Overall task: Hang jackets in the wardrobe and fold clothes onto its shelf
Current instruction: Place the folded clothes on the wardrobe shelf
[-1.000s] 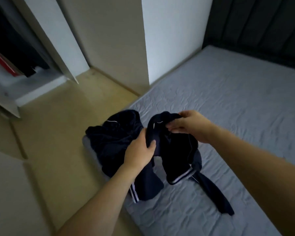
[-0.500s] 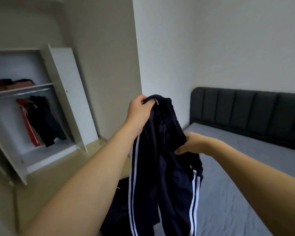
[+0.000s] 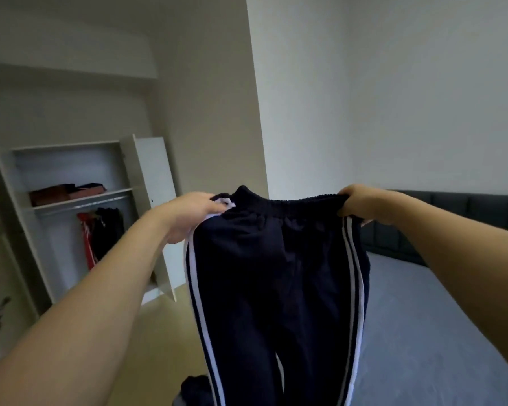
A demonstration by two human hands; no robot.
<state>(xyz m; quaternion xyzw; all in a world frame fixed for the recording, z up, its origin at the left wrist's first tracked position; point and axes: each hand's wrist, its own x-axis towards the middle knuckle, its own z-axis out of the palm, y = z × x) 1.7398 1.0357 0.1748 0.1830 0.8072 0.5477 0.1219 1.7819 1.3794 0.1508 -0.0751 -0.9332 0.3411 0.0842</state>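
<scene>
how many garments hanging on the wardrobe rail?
2 visible: a red jacket on the left of the rail, a dark jacket right beside it. More may hide behind them.

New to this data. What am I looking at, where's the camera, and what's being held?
No machine here: a person wears one wide-angle camera on the head, so the picture looks forward and down along both bare arms. The left hand and right hand each grip one end of the waistband of dark track pants with white side stripes, holding them up spread. Behind stands an open wardrobe: folded clothes on its shelf, jackets hanging below. At right is a bed with a grey sheet.
</scene>
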